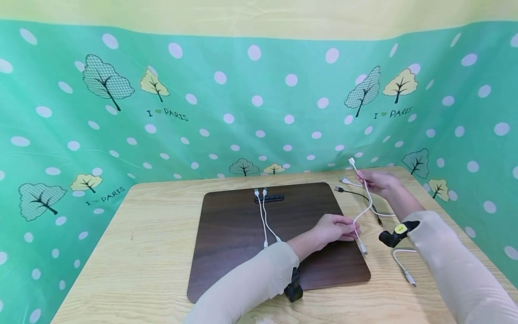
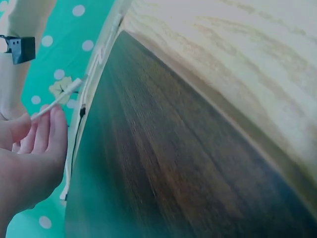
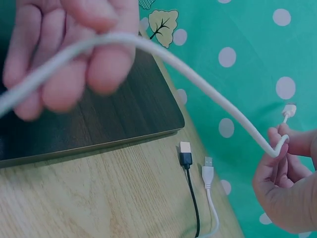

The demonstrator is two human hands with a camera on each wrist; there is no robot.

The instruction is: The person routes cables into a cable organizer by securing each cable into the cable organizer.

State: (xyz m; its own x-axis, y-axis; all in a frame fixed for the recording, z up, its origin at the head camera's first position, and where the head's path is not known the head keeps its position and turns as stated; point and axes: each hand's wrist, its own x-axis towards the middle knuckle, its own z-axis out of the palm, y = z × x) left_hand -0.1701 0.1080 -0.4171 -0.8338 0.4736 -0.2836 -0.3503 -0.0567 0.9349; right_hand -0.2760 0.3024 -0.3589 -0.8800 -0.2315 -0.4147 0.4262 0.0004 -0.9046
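A white USB cable (image 1: 367, 198) stretches between the two hands above the right side of a dark wooden board (image 1: 234, 243). My left hand (image 1: 336, 228) pinches it near its lower end, where a plug (image 1: 363, 248) hangs below the fingers. Farther back, my right hand (image 1: 378, 182) grips the cable near its other end, with a white connector (image 1: 351, 160) pointing up past the fingertips. In the right wrist view the cable arcs under the thumb of the left hand (image 3: 74, 54) and bends sharply at the right hand (image 3: 287, 183).
Near the board's back edge, a black cable holder (image 1: 275, 198) has two white cables (image 1: 263, 216) lying across it. Right of the board, a black USB cable (image 1: 360, 194) and a white one (image 1: 345, 181) lie on the table. Another white cable (image 1: 404, 269) lies nearer.
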